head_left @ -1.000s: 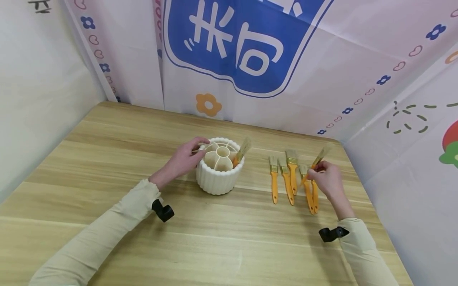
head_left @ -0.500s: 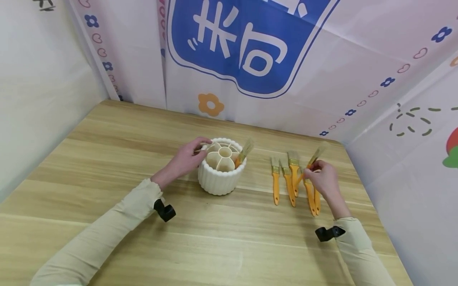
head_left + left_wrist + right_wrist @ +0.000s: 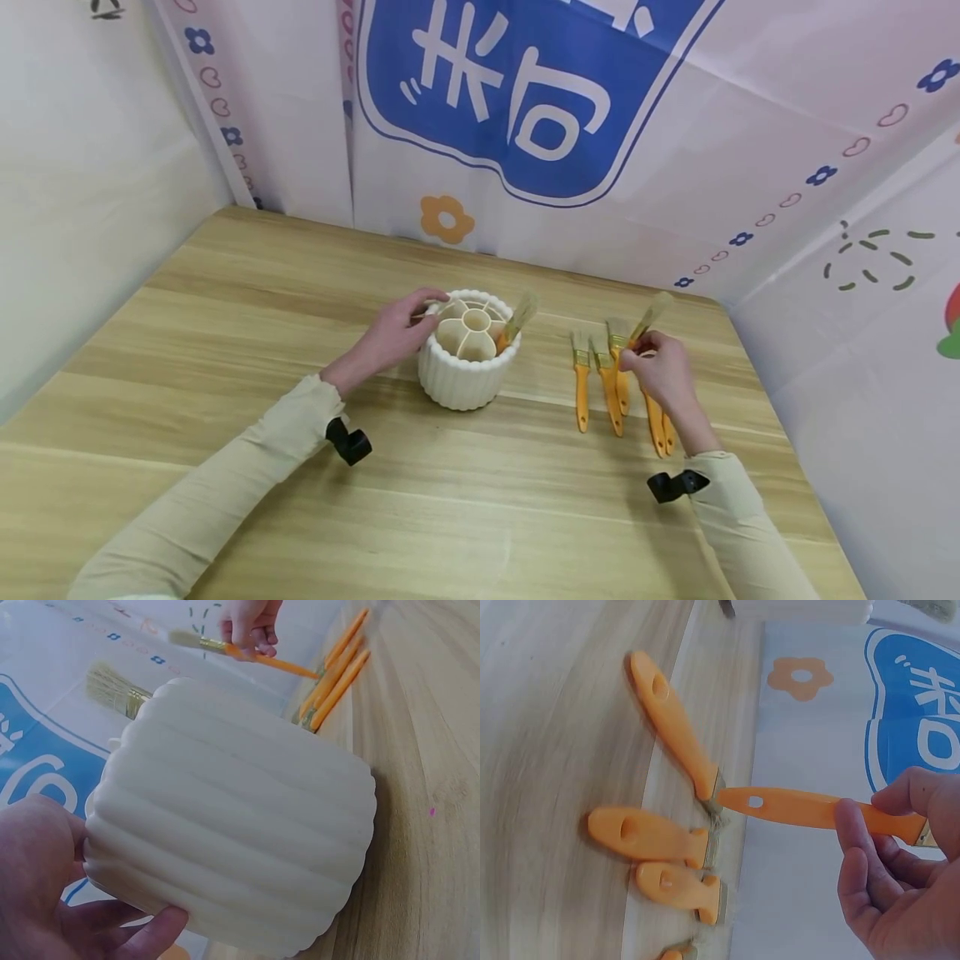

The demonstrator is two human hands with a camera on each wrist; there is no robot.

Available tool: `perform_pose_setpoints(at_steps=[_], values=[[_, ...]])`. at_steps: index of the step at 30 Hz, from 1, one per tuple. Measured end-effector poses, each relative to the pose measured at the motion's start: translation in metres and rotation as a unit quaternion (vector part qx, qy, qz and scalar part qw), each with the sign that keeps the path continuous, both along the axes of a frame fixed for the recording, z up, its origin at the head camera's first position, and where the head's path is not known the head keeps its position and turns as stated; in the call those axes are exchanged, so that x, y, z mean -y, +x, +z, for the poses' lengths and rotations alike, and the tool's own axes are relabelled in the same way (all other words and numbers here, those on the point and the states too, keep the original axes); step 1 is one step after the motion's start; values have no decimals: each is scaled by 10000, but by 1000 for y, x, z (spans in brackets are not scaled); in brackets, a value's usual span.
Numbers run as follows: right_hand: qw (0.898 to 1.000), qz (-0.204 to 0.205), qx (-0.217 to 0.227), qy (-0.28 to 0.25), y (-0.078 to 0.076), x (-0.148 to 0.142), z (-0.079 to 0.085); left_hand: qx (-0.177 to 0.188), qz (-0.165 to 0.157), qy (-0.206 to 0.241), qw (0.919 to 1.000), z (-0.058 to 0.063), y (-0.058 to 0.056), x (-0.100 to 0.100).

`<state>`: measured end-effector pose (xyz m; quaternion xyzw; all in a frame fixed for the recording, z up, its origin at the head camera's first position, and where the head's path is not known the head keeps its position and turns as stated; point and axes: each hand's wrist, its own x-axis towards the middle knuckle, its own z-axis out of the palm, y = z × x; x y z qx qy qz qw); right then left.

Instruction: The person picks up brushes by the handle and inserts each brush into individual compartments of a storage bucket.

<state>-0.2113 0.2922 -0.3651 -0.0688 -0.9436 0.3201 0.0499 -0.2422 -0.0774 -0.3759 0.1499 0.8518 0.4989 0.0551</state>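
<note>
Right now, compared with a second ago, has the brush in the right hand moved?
Yes. In the head view, the brush in the right hand has moved left, closing some of its gap to the pot.

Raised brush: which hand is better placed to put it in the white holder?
Probably the right hand: it pinches the raised brush by its handle, bristles up. The left hand is farther from it and occupied at the white holder.
</note>
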Motion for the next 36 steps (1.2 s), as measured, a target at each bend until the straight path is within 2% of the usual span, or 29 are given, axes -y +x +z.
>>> perform_pose_setpoints(at_steps=[12,22,29,36], values=[[9997,191,68,-127,-2,13,2,-165,24,-14,9999,1,1,-2],[9996,214,61,-170,-1,24,0,-125,44,-18,9999,2,1,-1],[9995,262,44,-168,0,28,-2,-4,45,138,9999,0,3,0],[9991,338,89,-233,1,31,-2,-48,31,161,9999,-1,5,2]])
